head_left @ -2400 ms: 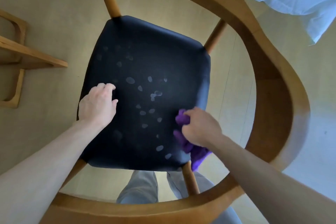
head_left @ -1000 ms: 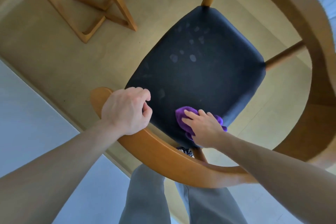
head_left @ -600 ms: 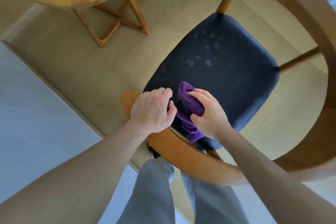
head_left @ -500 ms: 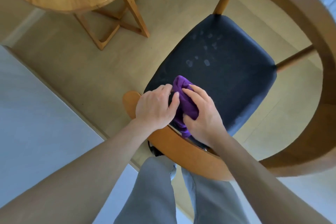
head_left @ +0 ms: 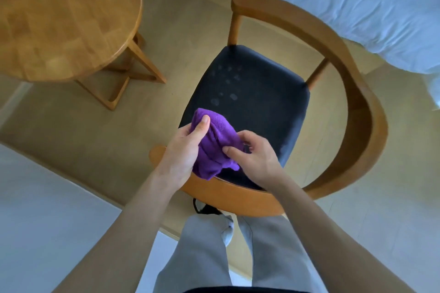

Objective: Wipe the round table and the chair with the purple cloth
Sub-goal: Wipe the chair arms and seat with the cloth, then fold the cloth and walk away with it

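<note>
The purple cloth [head_left: 215, 143] is bunched up in the air over the near edge of the chair, held between both hands. My left hand [head_left: 183, 150] grips its left side with the thumb pressed on top. My right hand [head_left: 254, 156] pinches its right side with thumb and fingers. The chair has a black seat [head_left: 259, 107] with several pale smudges toward its far left, and a curved wooden backrest and arm rail [head_left: 357, 93]. The round wooden table [head_left: 59, 14] stands at the upper left.
A bed with white sheets [head_left: 333, 2] runs along the top right, close behind the chair. The table's wooden legs [head_left: 133, 71] stand left of the seat. My grey trouser legs [head_left: 214, 252] are below the chair rail, on a beige floor with a pale area at the left.
My right hand lifted the cloth off the seat and my left hand left the chair rail and took hold of the cloth. The view tilted up, showing the bed and more table.
</note>
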A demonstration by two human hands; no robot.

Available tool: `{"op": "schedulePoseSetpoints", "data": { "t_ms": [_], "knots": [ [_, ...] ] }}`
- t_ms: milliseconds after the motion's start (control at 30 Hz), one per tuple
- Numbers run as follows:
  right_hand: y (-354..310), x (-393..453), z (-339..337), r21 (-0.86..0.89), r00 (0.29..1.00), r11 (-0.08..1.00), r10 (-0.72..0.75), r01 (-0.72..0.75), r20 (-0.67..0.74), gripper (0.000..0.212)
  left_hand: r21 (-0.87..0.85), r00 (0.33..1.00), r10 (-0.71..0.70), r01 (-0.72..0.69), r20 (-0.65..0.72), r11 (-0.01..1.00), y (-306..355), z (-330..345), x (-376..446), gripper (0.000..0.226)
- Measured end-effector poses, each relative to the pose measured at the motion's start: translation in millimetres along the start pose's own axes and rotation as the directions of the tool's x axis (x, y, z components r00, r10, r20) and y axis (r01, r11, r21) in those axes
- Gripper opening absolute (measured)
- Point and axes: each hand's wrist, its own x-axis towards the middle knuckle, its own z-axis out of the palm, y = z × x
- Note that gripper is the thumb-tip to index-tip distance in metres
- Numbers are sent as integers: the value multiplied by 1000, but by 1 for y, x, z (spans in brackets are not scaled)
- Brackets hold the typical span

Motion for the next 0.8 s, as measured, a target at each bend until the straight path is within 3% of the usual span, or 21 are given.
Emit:
{"op": "schedulePoseSetpoints", "data": {
  "t_ms": [133, 333, 533, 600, 733, 800],
  "knots": [
    [-38, -10, -44, -79, 991, 990, -121, 117, -49, 23, 334, 974, 207, -225, 89, 915, 44, 3, -30, 43],
    [-103, -37, -115, -198, 934, 934, -327, 296, -147, 42, 384, 920, 344, -390, 186, 837, 106, 29, -62, 38],
    [-143, -72, -179, -305, 951, 906, -310, 294, -3, 28, 284, 897, 377, -432, 229, 856, 135, 68, -90, 34],
    [-152, -80, -196, -320, 946, 894, -324, 315, 24, 34, 200, 909, 345, -392, 234, 898, 138, 76, -98, 34],
    [-173, -85, -213, -118, 921, 914, -383, 389, 71, 29, -94, 928, 231, -212, 292, 973, 151, 92, -101, 41],
    [-182, -77, -216, -193, 899, 880, -436, 435, 40, 33, -144, 918, 247, -211, 311, 967, 158, 102, -99, 49]
  ]
}}
